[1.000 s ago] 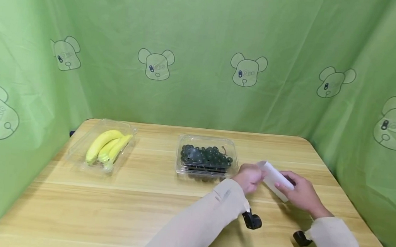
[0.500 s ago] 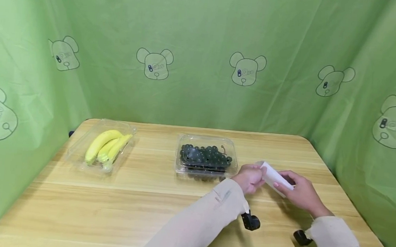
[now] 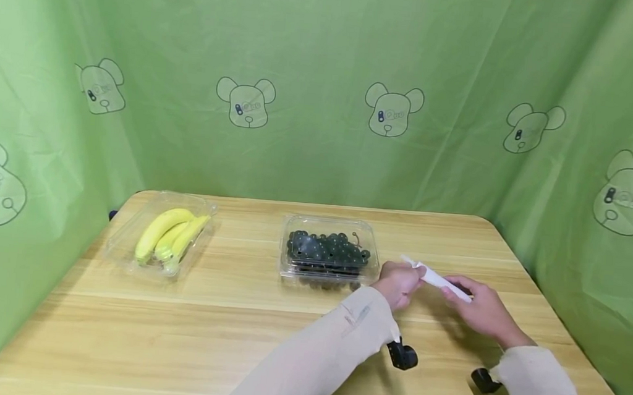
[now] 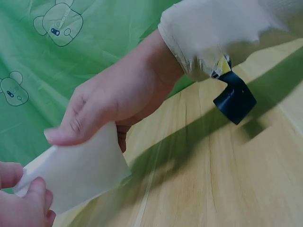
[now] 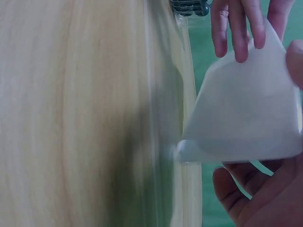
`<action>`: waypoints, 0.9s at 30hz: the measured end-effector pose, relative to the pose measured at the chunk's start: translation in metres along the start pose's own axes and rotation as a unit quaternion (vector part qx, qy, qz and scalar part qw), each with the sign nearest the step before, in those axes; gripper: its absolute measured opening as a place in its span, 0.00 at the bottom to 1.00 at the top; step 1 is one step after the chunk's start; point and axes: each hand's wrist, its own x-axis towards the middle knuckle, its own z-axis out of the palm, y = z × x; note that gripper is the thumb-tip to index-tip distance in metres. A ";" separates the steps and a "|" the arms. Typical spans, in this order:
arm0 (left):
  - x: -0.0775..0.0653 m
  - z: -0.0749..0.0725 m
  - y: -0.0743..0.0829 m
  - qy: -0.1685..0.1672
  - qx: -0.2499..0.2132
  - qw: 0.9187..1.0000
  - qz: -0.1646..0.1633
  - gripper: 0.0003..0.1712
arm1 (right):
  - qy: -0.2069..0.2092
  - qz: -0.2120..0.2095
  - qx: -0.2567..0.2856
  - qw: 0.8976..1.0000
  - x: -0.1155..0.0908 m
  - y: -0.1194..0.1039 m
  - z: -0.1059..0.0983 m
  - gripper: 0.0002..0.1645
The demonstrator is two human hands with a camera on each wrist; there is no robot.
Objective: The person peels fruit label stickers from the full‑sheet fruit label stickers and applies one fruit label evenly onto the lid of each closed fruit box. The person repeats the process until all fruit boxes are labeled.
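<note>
Between both hands is a blank white sheet (image 3: 437, 282), held above the right side of the table and bent in the right wrist view. It looks like paper. My left hand (image 3: 399, 284) pinches its left end, with fingers on its face in the right wrist view. From the other end my right hand (image 3: 483, 308) grips it, thumb on the near face and fingers behind, as the left wrist view shows. Dark grapes (image 3: 329, 251) lie in a clear plastic clamshell box (image 3: 299, 222), just beyond my left hand.
At the far left, a clear clamshell box (image 3: 124, 232) holds yellow bananas (image 3: 170, 239). Green curtains (image 3: 319, 160) enclose the wooden table (image 3: 172, 335) at the back and sides. Black camera mounts (image 3: 403, 356) hang below both wrists.
The sheet has tipped so that it shows as a narrow strip rather than a broad face in the head view. Both hands stay nearly in place.
</note>
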 end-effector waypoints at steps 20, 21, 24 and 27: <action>-0.005 0.000 -0.002 -0.022 0.022 0.999 -0.012 0.10 | 0.049 -0.018 -0.005 0.999 0.008 0.009 -0.001 0.10; -0.004 -0.001 -0.002 -0.022 0.020 0.999 -0.017 0.10 | 0.049 -0.019 -0.003 0.999 0.009 0.009 -0.001 0.09; -0.003 -0.002 -0.002 -0.029 0.008 0.999 -0.031 0.10 | 0.048 -0.028 0.004 0.998 0.011 0.010 0.000 0.08; -0.001 -0.001 -0.004 -0.042 -0.012 0.998 -0.039 0.11 | 0.042 -0.034 0.006 0.999 0.013 0.010 0.000 0.08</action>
